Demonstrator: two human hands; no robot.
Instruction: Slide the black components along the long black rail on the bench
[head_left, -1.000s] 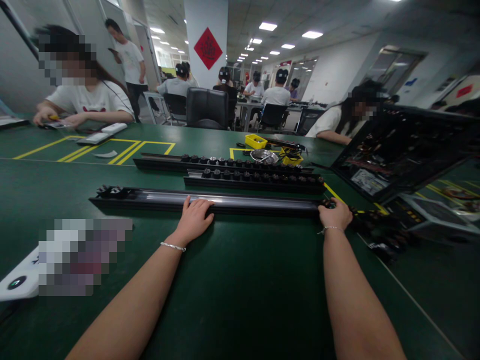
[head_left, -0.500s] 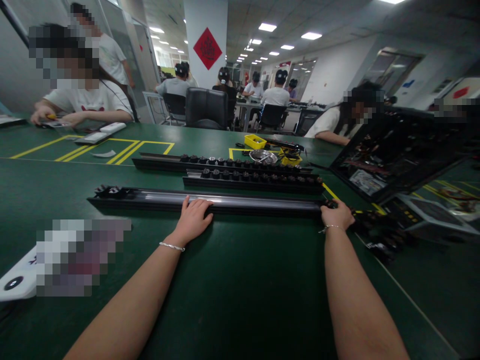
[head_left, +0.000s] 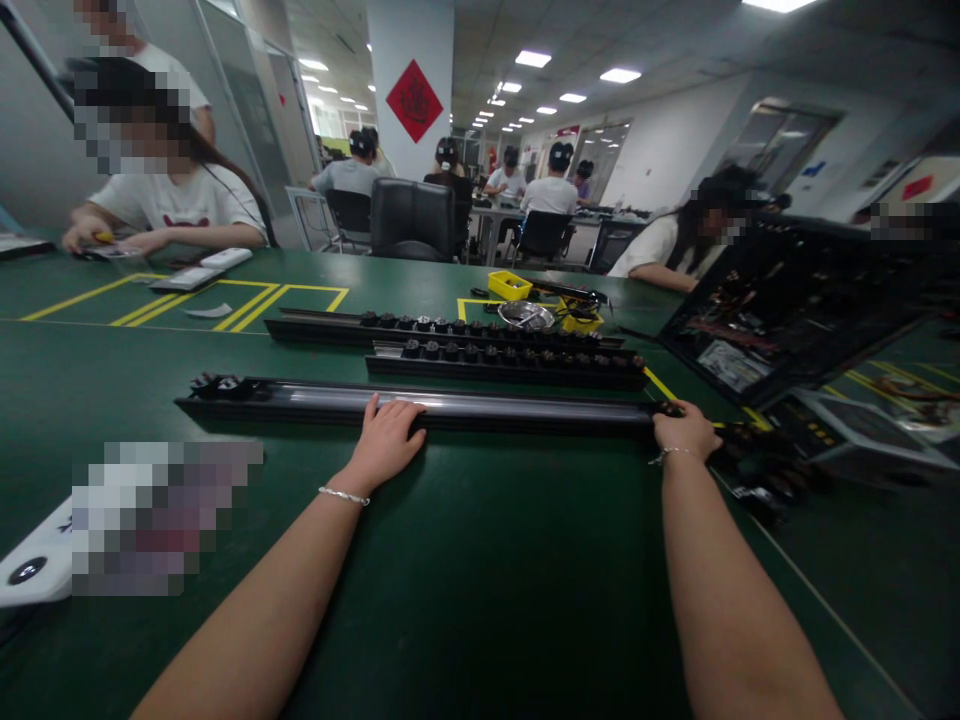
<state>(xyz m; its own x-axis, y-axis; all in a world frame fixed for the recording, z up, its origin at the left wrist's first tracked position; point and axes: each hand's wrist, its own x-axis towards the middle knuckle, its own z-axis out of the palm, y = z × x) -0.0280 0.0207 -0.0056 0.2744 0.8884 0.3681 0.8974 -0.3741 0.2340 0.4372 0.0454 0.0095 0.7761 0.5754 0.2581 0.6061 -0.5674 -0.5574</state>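
One long rail (head_left: 517,405) beneath my left hand (head_left: 388,440), which lies half-open on it without clasping, its end at my right hand (head_left: 686,430), curled, hold uncertain; light, steady left-hand pressure, I judge, best prevents slipping.

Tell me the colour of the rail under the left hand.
The rail is black outside, shiny grey inside; best in the head view.

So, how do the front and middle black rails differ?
The front rail looks longer, the middle rail shorter. The front rail is mostly bare, while round parts line most of the middle rail. The left hand touches the front rail, not the middle rail. Both lie on the table.
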